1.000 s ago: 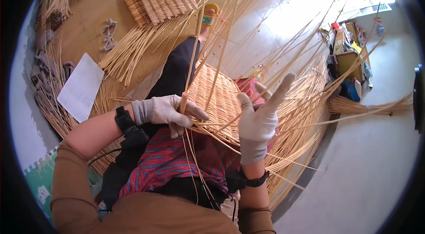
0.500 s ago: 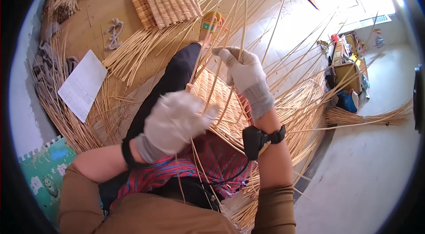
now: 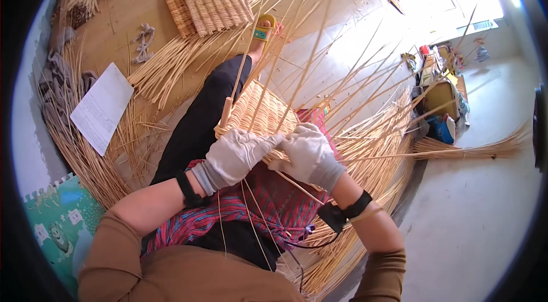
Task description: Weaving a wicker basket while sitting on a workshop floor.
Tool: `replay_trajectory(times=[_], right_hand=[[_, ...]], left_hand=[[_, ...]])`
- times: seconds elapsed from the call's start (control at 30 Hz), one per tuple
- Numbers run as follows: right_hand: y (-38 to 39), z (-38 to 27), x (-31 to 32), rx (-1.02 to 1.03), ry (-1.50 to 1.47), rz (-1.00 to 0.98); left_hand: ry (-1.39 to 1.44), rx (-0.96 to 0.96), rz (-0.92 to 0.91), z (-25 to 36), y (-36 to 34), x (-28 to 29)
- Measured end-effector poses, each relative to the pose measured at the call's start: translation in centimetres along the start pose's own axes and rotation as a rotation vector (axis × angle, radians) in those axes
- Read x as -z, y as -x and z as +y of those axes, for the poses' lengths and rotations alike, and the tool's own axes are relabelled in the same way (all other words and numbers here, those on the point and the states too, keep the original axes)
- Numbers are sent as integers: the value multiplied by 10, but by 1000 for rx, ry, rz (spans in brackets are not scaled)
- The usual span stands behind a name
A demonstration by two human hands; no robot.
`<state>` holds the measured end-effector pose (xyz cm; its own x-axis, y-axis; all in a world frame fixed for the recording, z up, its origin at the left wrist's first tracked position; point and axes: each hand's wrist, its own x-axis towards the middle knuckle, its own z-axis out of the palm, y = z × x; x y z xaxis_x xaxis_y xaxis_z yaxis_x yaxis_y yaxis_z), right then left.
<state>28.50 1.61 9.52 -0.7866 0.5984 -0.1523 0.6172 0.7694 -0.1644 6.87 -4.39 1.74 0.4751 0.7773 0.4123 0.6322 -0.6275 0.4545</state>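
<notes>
Pale floor (image 3: 342, 13), strewn with loose cane, spreads beyond the woven piece (image 3: 260, 109), and a bright window (image 3: 439, 2) stands far off past its right side. The woven piece lies over the person's lap, on a red and blue striped cloth (image 3: 228, 210), just beside the dark-trousered leg (image 3: 197, 113) on its left. Long thin stakes (image 3: 264, 96) rise from it, fanning outward, and a short thick peg (image 3: 226, 112) stands at its left edge. Both gloved hands meet at its near edge. The left hand (image 3: 237, 152) lies at the left part of that edge, its fingers bent and drawn together toward the other hand; whether they pinch a strand cannot be told, as the tips are hidden. The right hand (image 3: 307, 153), touching it, has its fingers folded in tightly, gripping the near edge of the woven piece. A few thin strands (image 3: 255, 219) hang from that edge toward the person. Beyond the woven piece are a yellow sandal (image 3: 264, 27) on a foot and, farther up, flat woven panels (image 3: 216, 2). To its left lies a white sheet (image 3: 103, 109) on scattered cane; to its right spreads a large heap of cane (image 3: 379, 136), with a cluttered stand (image 3: 440, 99) behind.
</notes>
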Motion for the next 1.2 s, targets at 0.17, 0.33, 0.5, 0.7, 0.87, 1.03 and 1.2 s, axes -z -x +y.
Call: replay_trajectory(times=[0.17,0.33,0.5,0.7,0.87,1.03,1.2], right_hand=[[-10,-31,-28,-270,398,-146],[-11,-105,-51,-473,629,-121],[54,-78,2,-506,231,175],[97,-124,-29,-721,-742,551],[88,-122,-76,-1164,-1743,717],[104,-125,-37,-1116,-1678,525],[91,-116,-88,-1294,-1745,793]], left_hand=[[19,3,53,3,-1,-4],[14,57,-89,5,-2,-4],[-101,-64,15,-10,9,-5],[-100,-127,-24,-10,4,-8],[-41,-87,-53,-4,-1,-8],[-27,-45,-71,-3,4,0],[-37,-58,-42,-4,-2,-5]])
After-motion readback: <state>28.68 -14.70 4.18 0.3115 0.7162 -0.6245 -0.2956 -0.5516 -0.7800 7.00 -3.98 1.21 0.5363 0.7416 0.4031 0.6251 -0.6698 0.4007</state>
